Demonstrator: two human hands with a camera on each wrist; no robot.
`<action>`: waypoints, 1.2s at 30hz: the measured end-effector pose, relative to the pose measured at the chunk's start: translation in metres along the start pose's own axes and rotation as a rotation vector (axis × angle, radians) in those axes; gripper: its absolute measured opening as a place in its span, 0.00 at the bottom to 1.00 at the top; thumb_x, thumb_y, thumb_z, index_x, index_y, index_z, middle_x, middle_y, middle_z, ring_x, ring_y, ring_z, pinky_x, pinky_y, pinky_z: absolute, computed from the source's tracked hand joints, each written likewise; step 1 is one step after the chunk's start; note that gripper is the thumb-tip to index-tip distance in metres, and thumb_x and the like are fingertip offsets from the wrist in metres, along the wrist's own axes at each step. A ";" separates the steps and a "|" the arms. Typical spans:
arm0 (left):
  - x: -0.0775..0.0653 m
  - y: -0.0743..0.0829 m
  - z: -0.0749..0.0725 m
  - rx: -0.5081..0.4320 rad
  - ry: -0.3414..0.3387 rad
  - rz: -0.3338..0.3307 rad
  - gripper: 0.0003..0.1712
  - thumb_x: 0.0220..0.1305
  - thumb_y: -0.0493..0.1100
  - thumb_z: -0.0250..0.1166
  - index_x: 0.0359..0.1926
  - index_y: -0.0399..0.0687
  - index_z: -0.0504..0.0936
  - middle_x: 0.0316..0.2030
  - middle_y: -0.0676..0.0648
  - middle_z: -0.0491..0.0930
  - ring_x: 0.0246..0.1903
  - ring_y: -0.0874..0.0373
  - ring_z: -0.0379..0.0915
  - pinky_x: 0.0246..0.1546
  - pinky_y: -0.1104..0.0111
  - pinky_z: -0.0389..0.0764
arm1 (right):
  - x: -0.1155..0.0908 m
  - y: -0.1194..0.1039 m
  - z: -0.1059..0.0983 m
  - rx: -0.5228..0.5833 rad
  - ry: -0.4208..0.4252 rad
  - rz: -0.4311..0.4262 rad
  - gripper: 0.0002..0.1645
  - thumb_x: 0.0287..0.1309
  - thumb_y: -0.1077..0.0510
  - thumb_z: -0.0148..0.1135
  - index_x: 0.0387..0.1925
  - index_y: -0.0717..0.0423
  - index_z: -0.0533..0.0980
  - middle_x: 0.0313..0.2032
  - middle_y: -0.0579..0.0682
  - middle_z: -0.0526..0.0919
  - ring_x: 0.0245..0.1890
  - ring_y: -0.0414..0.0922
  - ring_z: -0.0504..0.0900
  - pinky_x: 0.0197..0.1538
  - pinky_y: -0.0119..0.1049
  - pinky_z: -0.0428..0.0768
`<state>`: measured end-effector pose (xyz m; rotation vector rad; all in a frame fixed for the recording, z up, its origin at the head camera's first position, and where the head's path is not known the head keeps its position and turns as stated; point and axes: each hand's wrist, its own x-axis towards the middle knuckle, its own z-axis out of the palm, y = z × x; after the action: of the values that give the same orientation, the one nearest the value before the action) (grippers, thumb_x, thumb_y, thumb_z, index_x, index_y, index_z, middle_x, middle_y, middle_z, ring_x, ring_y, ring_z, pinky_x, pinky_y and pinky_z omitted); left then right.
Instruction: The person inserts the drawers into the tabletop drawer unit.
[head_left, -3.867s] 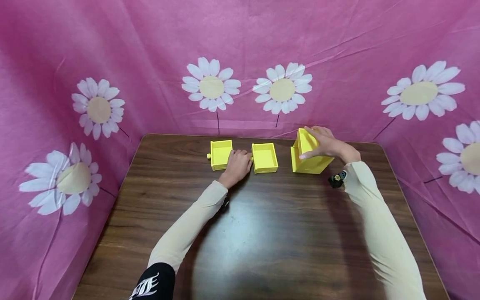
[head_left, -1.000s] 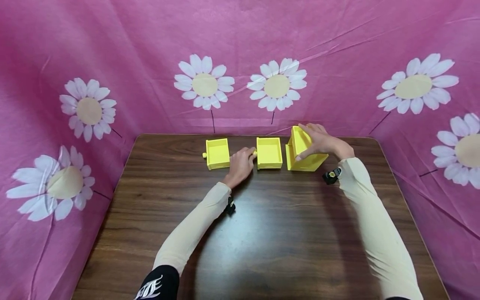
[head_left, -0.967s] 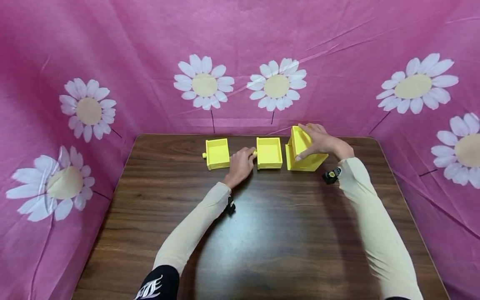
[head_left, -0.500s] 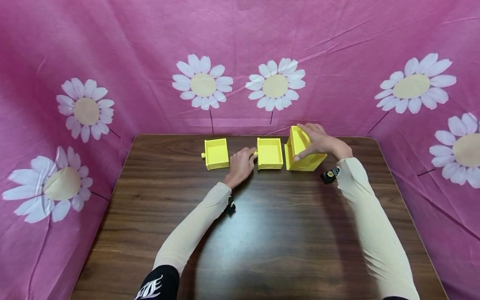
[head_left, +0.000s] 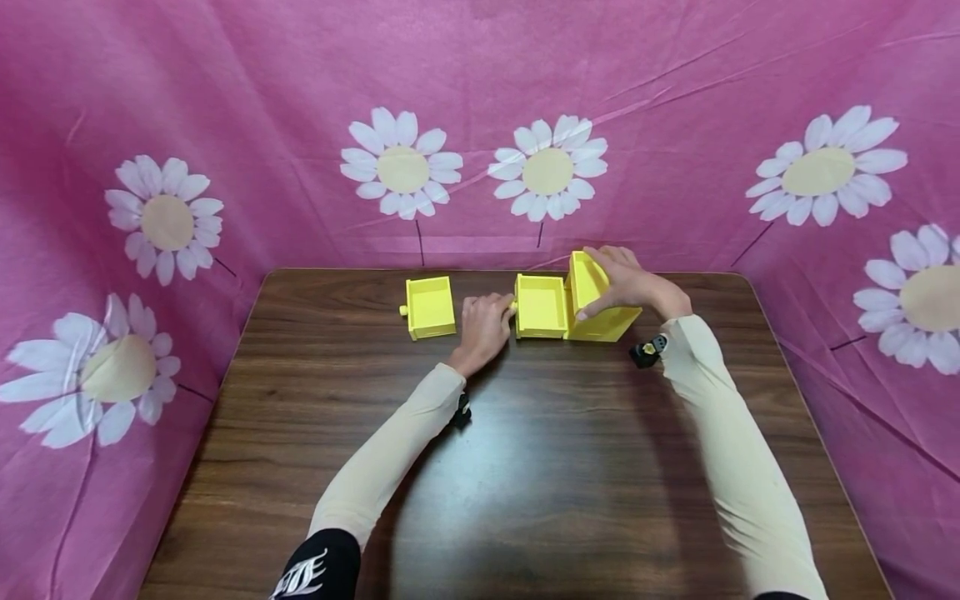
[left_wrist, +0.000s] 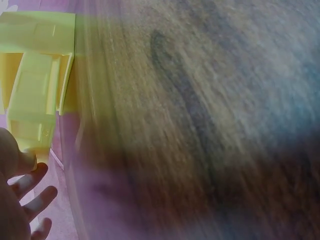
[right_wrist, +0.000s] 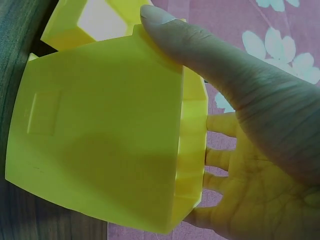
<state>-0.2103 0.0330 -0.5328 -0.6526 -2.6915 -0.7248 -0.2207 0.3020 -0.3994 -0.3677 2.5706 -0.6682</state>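
Observation:
In the head view my left hand [head_left: 482, 329] pinches the knob [head_left: 513, 307] of a yellow drawer [head_left: 542, 307] standing on the table. The drawer's right end meets the open left side of a yellow drawer cabinet [head_left: 605, 327]. My right hand [head_left: 636, 285] grips that cabinet from above, thumb on the near side and fingers over the far side. The left wrist view shows the drawer [left_wrist: 32, 90] partly inside a lower opening of the cabinet [left_wrist: 45, 30]. In the right wrist view the cabinet's broad side wall [right_wrist: 110, 135] fills much of the frame.
A second yellow drawer [head_left: 431, 308] with a knob stands left of my left hand. The brown wooden table [head_left: 525, 483] has its back edge just behind the pieces. A pink curtain [head_left: 480, 67] with daisies hangs behind and on both sides.
The held drawer has shifted right and straightened over the last seconds. My right hand has slid the cabinet left, closing the gap, so the drawer's end now meets its opening.

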 end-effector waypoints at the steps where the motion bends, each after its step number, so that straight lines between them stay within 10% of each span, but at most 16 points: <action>1: 0.000 0.000 0.001 -0.003 0.001 0.002 0.11 0.73 0.41 0.66 0.52 0.46 0.89 0.44 0.45 0.90 0.45 0.47 0.86 0.56 0.51 0.74 | 0.000 0.000 0.000 0.001 -0.001 0.004 0.79 0.46 0.45 0.85 0.84 0.60 0.40 0.80 0.73 0.36 0.79 0.71 0.32 0.75 0.75 0.43; 36: 0.006 0.003 0.004 -0.028 0.019 0.003 0.11 0.70 0.37 0.67 0.50 0.44 0.89 0.43 0.44 0.89 0.48 0.46 0.85 0.63 0.43 0.72 | 0.007 0.000 0.001 -0.009 -0.012 0.019 0.80 0.46 0.44 0.85 0.84 0.60 0.39 0.80 0.71 0.39 0.79 0.70 0.33 0.76 0.74 0.44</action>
<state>-0.2146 0.0393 -0.5323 -0.6529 -2.6670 -0.7649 -0.2260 0.2989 -0.4030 -0.3485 2.5631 -0.6452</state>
